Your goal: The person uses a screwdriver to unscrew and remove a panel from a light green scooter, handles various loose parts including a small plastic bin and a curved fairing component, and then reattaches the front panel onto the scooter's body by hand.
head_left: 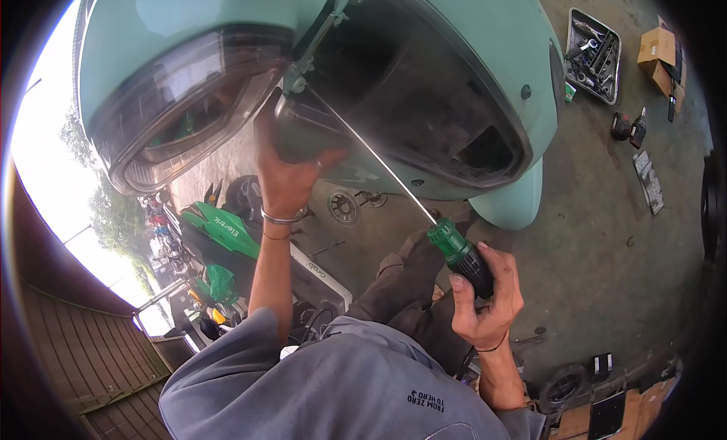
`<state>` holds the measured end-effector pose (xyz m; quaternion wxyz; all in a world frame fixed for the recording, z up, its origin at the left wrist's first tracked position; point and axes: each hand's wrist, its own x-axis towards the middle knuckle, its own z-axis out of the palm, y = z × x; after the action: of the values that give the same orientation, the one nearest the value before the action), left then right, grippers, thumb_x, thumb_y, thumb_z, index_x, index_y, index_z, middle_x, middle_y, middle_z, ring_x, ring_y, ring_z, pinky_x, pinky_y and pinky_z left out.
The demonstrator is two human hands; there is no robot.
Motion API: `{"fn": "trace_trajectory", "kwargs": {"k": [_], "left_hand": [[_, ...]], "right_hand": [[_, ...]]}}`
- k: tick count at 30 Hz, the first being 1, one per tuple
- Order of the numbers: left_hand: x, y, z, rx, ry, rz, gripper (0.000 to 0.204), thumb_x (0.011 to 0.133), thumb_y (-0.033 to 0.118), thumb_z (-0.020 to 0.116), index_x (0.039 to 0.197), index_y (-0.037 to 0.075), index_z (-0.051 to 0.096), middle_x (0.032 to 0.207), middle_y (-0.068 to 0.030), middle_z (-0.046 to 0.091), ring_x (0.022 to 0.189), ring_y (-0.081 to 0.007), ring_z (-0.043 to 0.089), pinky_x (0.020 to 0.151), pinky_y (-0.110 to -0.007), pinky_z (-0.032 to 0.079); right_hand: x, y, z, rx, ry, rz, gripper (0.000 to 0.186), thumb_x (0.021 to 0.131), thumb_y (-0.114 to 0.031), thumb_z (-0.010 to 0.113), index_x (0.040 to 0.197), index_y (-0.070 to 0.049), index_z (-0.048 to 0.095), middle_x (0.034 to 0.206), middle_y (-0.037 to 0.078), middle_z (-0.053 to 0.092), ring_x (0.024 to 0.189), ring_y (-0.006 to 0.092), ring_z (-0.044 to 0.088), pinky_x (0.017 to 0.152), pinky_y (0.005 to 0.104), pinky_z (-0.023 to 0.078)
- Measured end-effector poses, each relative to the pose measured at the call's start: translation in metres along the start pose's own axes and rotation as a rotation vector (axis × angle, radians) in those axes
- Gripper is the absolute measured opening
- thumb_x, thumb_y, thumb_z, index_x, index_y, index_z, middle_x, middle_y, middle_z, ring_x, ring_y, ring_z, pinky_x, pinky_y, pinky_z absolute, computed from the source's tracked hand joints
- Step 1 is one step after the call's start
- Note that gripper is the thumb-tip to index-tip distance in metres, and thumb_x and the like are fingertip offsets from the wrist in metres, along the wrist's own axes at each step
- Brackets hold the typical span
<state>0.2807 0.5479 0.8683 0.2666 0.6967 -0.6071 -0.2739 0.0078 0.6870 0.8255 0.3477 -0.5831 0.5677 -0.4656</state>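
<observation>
A mint-green scooter body fills the top, with a glazed lamp unit at left and a dark recessed section beside it. My right hand is closed round a green-and-black screwdriver; its long shaft reaches up-left to a small bracket between lamp and recess, where its tip appears to touch. My left hand is raised against the housing below that bracket, thumb spread rightward and fingers stretched upward, their tips partly hidden and hazy.
At right on the floor lie a tool tray, cardboard box, power tool and flat pale piece. Left are a green scooter and other parked bikes. A loose wheel lies lower right. My legs show below the scooter.
</observation>
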Motion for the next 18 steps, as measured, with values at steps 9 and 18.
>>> {"fn": "trace_trajectory", "kwargs": {"k": [9,18], "left_hand": [[0.001,0.003,0.004,-0.003,0.008,0.024,0.103,0.060,0.023,0.095,0.140,-0.005,0.035,0.117,-0.0109,0.057,0.101,-0.0179,0.060,0.088,-0.031,0.051],[0.001,0.006,0.007,-0.029,0.038,0.068,0.099,0.061,0.009,0.092,0.142,-0.004,0.035,0.101,-0.0087,0.064,0.092,-0.0166,0.064,0.081,-0.030,0.052]], "right_hand": [[0.007,-0.004,-0.005,0.644,-0.133,0.601,0.047,0.098,-0.034,0.059,0.128,0.003,0.054,0.096,0.016,0.063,0.069,0.0187,0.061,0.050,0.0273,0.047],[0.031,-0.007,-0.015,1.258,-0.254,1.147,0.045,0.101,-0.036,0.054,0.123,0.004,0.058,0.081,0.011,0.063,0.048,0.0077,0.047,0.043,0.0226,0.035]]}}
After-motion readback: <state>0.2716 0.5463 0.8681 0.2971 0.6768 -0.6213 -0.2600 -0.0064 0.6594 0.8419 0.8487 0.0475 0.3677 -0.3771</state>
